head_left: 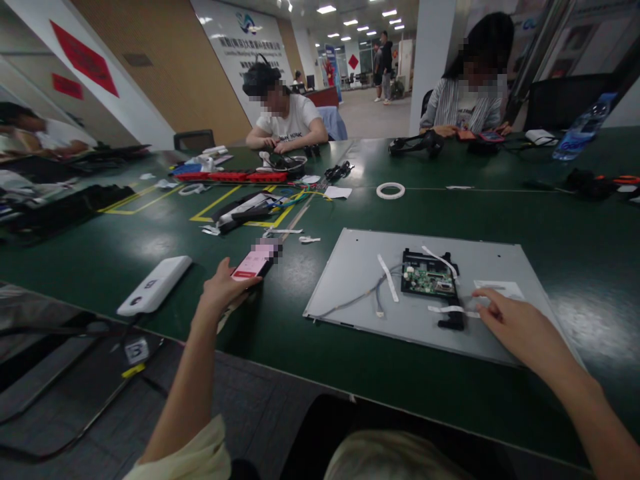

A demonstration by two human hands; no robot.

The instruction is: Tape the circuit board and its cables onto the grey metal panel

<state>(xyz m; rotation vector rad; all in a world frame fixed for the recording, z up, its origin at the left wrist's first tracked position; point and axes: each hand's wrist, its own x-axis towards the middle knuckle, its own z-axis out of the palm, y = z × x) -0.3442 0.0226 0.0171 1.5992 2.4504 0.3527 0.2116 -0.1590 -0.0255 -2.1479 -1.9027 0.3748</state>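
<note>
My left hand [223, 288] is closed around a smartphone [256, 260] with a lit pinkish screen, just above the table's near edge. My right hand [515, 323] is over the right part of a flat grey metal panel [360, 267], its fingers partly bent and apart. Its fingertips are at the right end of a white tape strip [440, 309]; whether they touch it I cannot tell. A green circuit board [429, 280] in a black plastic frame lies on the panel. Another tape strip [388, 277] crosses a thin grey cable [350, 303] to its left.
A white power bank [155, 285] lies left of the phone. Further back are a tape roll [391, 191], a red power strip [235, 177] and a bundle of wires [290, 200]. Two people sit across the table; a water bottle [583, 130] stands at the far right.
</note>
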